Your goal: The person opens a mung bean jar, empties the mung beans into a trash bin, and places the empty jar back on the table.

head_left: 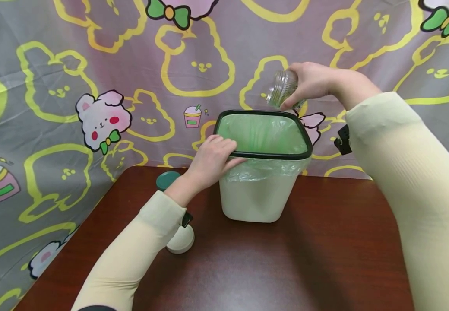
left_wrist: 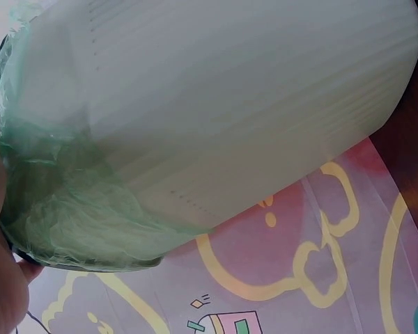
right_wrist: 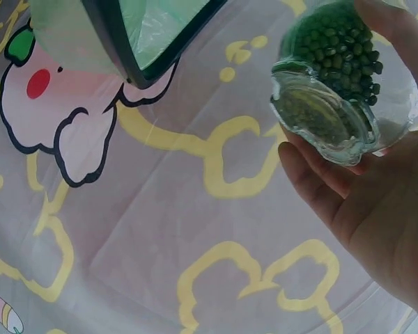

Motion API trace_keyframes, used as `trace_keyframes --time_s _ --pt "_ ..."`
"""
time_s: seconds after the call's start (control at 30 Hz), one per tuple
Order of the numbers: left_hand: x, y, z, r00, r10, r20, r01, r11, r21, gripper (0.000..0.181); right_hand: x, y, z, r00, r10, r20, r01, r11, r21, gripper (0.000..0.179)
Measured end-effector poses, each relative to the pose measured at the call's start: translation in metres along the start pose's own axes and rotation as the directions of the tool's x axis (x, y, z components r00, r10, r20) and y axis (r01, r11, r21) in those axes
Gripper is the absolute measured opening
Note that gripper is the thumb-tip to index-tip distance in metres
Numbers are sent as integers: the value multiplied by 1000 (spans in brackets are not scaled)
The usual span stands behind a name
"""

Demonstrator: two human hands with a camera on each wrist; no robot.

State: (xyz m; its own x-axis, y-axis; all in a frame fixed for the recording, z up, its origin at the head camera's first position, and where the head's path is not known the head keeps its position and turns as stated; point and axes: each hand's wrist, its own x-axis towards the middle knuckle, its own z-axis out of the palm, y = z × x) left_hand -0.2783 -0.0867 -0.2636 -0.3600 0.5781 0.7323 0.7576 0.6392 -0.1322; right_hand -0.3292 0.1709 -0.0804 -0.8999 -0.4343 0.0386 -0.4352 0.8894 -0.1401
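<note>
A white trash bin with a black rim stands on the table, lined with a thin green plastic bag folded over its edge. My left hand grips the near left part of the rim, fingers over the top and thumb outside. Up by the far right corner of the bin, my right hand holds a glass jar tilted, its mouth facing left and down. Small green beans lie inside the jar in the right wrist view. No lid shows on the jar's mouth.
On the brown table, left of the bin, a round white object sits partly behind my left forearm. Farther back is something with a dark green round top. A patterned cloth hangs behind the table.
</note>
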Motion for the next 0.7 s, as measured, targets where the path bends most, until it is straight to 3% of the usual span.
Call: trace_keyframes --time_s 0.2,0.7 --pt "-1 -1 -2 1000 -1 3 1 1000 3 41 2 -5 -2 999 6 41 -5 999 -35 100" --pt "0 1 -2 1000 3 1 -3 1000 0 40 -2 -5 -3 1000 11 24 -10 999 -52 104"
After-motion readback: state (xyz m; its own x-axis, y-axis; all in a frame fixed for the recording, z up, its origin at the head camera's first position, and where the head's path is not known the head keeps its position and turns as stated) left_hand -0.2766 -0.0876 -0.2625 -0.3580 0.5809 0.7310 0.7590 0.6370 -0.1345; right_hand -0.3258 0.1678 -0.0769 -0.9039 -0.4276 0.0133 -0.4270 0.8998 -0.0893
